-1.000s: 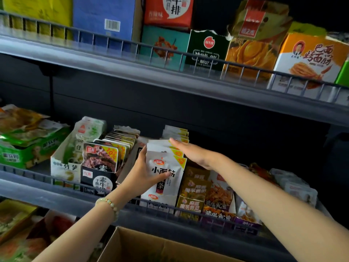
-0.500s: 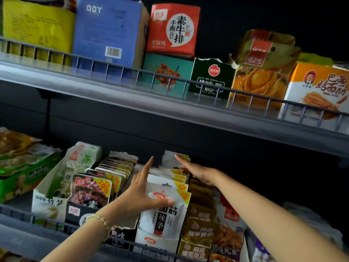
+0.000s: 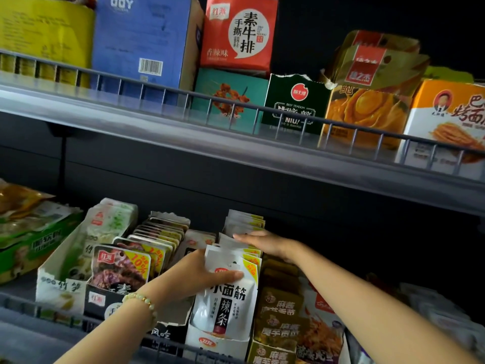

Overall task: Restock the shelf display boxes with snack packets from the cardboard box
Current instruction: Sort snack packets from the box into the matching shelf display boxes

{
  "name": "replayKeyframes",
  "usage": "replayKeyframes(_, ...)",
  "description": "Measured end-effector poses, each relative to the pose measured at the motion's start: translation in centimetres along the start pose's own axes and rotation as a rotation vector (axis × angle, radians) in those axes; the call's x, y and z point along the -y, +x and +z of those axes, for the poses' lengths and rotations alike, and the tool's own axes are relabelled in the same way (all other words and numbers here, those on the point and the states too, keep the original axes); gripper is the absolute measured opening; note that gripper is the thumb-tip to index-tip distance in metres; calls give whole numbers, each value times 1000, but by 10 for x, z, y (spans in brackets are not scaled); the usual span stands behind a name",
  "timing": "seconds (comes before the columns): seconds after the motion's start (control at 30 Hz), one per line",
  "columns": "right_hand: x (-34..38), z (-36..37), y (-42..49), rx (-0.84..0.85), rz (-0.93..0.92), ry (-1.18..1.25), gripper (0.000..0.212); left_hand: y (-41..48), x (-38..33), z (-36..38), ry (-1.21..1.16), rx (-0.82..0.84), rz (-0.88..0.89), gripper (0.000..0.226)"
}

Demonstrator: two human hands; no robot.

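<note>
So the white snack packets [image 3: 244, 223] are standing upright in a row inside a torn-open white display box [image 3: 210, 342] on the lower shelf [image 3: 31, 334], roughly mid-frame. The front packet [image 3: 225, 300] has big black lettering and a yellow corner tag, and it leans forward a little. The left hand [image 3: 199, 271] is gripping that front packet near its top: thumb laid flat across the face, the other fingers tucked behind where I can't see them. The right hand [image 3: 265, 243] is open, fingers straight and palm down, resting on the top edges of the packets a bit further back in the same row. There's a pale bead bracelet [image 3: 143, 302] on the left wrist. Just left of the white box is a dark display box [image 3: 105, 300] full of packets with a yellow "10%" sticker [image 3: 120, 269], and touching on the right is a stack of olive-brown packets [image 3: 282, 308]. A wire rail runs along the shelf's front edge. The upper shelf [image 3: 183, 137] has bigger cartons lined up behind its own rail: a blue box [image 3: 141, 35], a red-orange box [image 3: 238, 35] stacked on a teal one, and a dark green box [image 3: 296, 106] beside that.
</note>
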State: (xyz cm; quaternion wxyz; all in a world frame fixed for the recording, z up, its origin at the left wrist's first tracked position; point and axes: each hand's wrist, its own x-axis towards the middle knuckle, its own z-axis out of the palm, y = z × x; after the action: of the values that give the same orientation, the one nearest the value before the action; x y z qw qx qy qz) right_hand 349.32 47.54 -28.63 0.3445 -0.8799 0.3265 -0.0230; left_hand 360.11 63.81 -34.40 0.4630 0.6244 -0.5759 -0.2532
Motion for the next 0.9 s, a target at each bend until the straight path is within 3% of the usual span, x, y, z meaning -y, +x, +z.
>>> replayKeyframes(0.3,-16,5,12,-152,-69,161,39,1,8,-1,7,4,17,40)
replayKeyframes(0.53,-10,7,14,-143,-91,115,44,0,15,2,48,-28,22,48)
replayKeyframes(0.67,-11,10,19,-169,-88,118,45,1,26,4,104,-77,56,69)
replayKeyframes(0.9,-12,13,18,-177,-102,61,48,2,26,3,115,-63,33,66)
